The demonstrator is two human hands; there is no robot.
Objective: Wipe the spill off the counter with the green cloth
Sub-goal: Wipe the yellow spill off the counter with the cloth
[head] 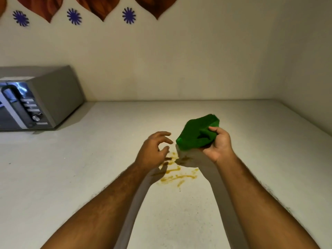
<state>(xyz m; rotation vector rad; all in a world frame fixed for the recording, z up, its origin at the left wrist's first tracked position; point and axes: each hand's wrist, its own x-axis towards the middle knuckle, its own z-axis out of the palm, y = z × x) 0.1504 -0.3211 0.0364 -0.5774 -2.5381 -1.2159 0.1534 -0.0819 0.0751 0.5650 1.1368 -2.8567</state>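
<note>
A bunched green cloth [195, 133] is held above the white counter [71, 168] by my right hand [218, 146], whose fingers grip its right side. A yellow-brown spill [177, 174] lies in streaks on the counter, just below and between my two hands. My left hand [154, 150] hovers to the left of the cloth with fingers spread and curled, holding nothing, its fingertips a short way from the cloth's left corner. Shadows of both hands partly cover the upper part of the spill.
A silver microwave [41, 97] stands on the counter at the far left against the wall. The pale wall [179, 60] closes the counter at the back and on the right. Purple flower stickers [129, 15] decorate the wall high up.
</note>
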